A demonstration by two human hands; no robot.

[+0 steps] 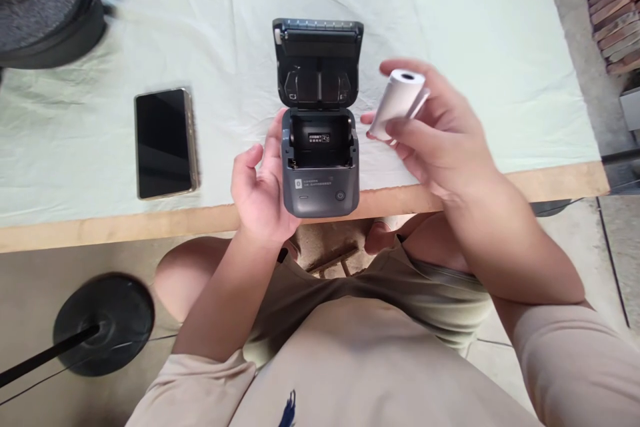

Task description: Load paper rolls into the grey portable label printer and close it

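Observation:
A small dark grey printer (321, 187) is held near the table's front edge, its lid (318, 60) raised and its paper compartment showing with no roll inside. My left hand (263, 187) supports the printer from its left side, the fingers partly hidden behind it. To the right of the printer, my right hand (435, 127) grips a white paper roll (399, 100) between thumb and fingers. The roll is tilted, with its hollow core facing up and a loose end of paper on its right side. Roll and printer are apart.
A phone (164, 144) with a dark screen lies on the cloth-covered table (225, 80) at the left. At the back left is a black bag (50, 7). A round black stand base (104, 323) is on the floor, lower left. Stacked bricks (613, 7) show at far right.

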